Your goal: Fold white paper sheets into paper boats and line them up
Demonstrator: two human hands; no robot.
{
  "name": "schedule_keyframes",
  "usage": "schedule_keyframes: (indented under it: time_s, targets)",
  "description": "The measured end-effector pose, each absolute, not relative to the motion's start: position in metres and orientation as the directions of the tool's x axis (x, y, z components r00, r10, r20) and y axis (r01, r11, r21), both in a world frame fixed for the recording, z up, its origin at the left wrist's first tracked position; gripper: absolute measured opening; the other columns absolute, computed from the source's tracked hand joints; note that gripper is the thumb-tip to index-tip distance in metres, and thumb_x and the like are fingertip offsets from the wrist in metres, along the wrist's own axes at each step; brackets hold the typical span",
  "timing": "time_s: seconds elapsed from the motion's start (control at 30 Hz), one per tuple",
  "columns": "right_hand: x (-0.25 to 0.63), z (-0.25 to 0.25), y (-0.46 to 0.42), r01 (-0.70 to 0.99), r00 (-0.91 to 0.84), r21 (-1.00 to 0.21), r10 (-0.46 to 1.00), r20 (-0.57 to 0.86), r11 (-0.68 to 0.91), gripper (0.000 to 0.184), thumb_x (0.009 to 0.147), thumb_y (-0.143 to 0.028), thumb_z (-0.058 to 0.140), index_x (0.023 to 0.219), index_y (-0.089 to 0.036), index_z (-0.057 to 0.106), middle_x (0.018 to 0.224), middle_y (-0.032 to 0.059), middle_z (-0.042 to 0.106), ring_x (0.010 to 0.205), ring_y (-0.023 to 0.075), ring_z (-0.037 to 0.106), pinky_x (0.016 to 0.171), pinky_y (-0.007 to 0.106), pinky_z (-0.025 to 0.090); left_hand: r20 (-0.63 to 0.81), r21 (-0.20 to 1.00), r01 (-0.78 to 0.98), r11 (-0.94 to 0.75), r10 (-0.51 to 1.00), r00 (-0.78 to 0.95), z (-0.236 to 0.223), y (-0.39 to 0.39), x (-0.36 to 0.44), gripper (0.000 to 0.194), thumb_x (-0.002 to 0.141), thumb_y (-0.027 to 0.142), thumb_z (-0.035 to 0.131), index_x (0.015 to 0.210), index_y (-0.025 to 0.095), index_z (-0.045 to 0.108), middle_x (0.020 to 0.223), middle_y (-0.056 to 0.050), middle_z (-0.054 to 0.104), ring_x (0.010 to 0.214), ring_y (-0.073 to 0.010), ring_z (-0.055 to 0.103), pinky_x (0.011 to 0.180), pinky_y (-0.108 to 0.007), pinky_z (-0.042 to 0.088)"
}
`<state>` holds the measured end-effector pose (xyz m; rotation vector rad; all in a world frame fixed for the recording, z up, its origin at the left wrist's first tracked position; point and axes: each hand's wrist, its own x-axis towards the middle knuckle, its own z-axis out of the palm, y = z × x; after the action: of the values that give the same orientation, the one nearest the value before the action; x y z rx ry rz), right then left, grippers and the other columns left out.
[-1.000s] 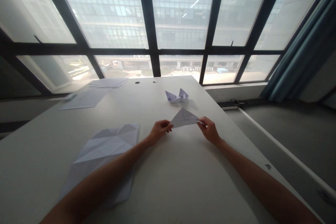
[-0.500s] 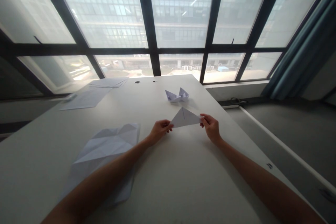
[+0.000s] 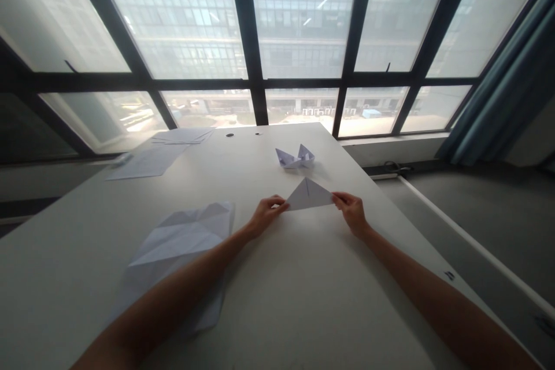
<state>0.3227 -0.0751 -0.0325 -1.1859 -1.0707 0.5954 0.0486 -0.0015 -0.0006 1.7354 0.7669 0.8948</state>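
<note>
A sheet of white paper folded into a triangle (image 3: 309,196) is held between my two hands, its peak pointing away from me and a dark crease line running down from the peak. My left hand (image 3: 267,215) pinches its left corner between thumb and fingers. At the right corner, my right hand (image 3: 352,211) grips it the same way. Just beyond the triangle stands a folded paper boat (image 3: 295,158) with two raised points. Left of my left forearm lies a creased, unfolded paper sheet (image 3: 182,237), partly covered by that arm.
Several flat white sheets (image 3: 147,162) lie at the far left of the white table (image 3: 277,300). A round dark cable hole (image 3: 229,135) sits near the far edge. Large windows rise behind, with a blue curtain (image 3: 489,110) at right and a white pipe (image 3: 468,243) along the floor.
My right fingers have closed in tighter on the triangle's right corner. The whole scene has shifted slightly to the right in view; the other papers lie as before.
</note>
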Motion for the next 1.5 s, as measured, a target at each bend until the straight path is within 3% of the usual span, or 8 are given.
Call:
schedule_keyframes:
  time_s: [0.13,0.3,0.6,0.73,0.87,1.03,1.2,1.5]
  targets:
    - [0.328,-0.037,-0.071,0.165,0.447,-0.952,0.841,0.305,0.258,0.035,0.074,-0.04,0.071,0.096,-0.013,0.076,0.07,0.0034,0.068,0.06,0.0144,0.055,0.058,0.028,0.045,0.128,0.96,0.14,-0.242,0.826,0.549,-0.004,0.001,0.05,0.049,0.083,0.051,0.066,0.11,0.01,0.073,0.078,-0.003,0.066,0.066,-0.0131,0.053,0.061,-0.024,0.04]
    - [0.335,-0.046,-0.067,0.401,0.415,-0.893,0.829,0.374,0.202,0.029,0.078,-0.035,0.063,0.094,-0.013,0.073,0.076,0.0061,0.071,0.065,0.0174,0.061,0.062,0.029,0.046,0.217,0.889,0.216,-0.404,0.786,0.579,-0.017,0.004,0.054,0.07,0.085,0.034,0.063,0.149,0.016,0.039,0.075,0.002,0.062,0.061,-0.0101,0.048,0.061,-0.022,0.04]
    - [0.333,-0.042,-0.074,0.906,0.175,-0.422,0.872,0.457,0.04,0.012,0.083,-0.019,0.06,0.082,-0.019,0.072,0.089,0.008,0.068,0.093,0.0219,0.058,0.086,0.031,0.043,0.289,0.265,0.447,-0.854,0.513,0.808,-0.014,-0.002,0.049,0.039,0.091,0.026,0.055,0.128,0.027,0.065,0.109,-0.009,0.065,0.104,-0.0244,0.058,0.097,-0.04,0.044]
    - [0.325,-0.032,-0.08,0.967,0.087,-0.254,0.913,0.399,0.019,0.016,0.09,-0.02,0.057,0.084,-0.018,0.072,0.091,0.0084,0.066,0.092,0.0216,0.057,0.085,0.032,0.04,0.217,0.242,0.291,-0.925,0.344,0.913,-0.014,-0.001,0.049,0.059,0.093,0.015,0.043,0.149,0.032,0.041,0.154,-0.004,0.04,0.143,-0.0245,0.034,0.117,-0.045,0.028]
    - [0.308,-0.025,-0.092,0.995,0.028,-0.098,0.932,0.361,0.009,0.025,0.096,-0.025,0.049,0.089,-0.017,0.071,0.098,0.0128,0.066,0.098,0.0256,0.055,0.086,0.037,0.037,0.148,0.31,0.212,-0.927,0.267,0.952,-0.014,0.0,0.049,0.054,0.095,0.016,0.041,0.146,0.031,0.045,0.152,-0.002,0.045,0.143,-0.0222,0.036,0.12,-0.044,0.022]
    - [0.293,-0.025,-0.1,0.993,0.036,-0.121,0.946,0.321,0.004,0.021,0.094,-0.026,0.052,0.102,-0.018,0.07,0.11,0.0143,0.064,0.104,0.0276,0.053,0.089,0.038,0.038,0.219,0.308,0.34,-0.888,0.414,0.883,-0.007,-0.005,0.055,0.036,0.094,0.026,0.051,0.128,0.027,0.063,0.14,-0.007,0.056,0.128,-0.0244,0.052,0.113,-0.042,0.034]
    - [0.293,-0.026,-0.097,0.986,0.065,-0.166,0.942,0.33,-0.01,0.026,0.093,-0.025,0.051,0.112,-0.02,0.068,0.117,0.0133,0.064,0.109,0.0273,0.053,0.093,0.038,0.039,0.015,0.231,0.35,-0.908,0.363,0.932,-0.011,-0.003,0.071,0.067,0.091,0.015,0.045,0.155,0.026,0.029,0.162,-0.009,0.026,0.15,-0.0285,0.019,0.119,-0.052,0.018]
    - [0.286,-0.046,-0.091,0.953,-0.127,-0.248,0.974,0.185,0.172,0.058,0.102,-0.043,0.034,0.149,-0.01,0.04,0.157,0.0169,0.034,0.147,0.0274,0.026,0.119,0.049,0.019,-0.038,0.135,0.476,-0.869,0.476,0.879,-0.023,-0.007,0.088,0.066,0.095,0.022,0.037,0.157,0.018,0.015,0.164,-0.012,0.013,0.152,-0.0268,0.006,0.119,-0.057,0.008]
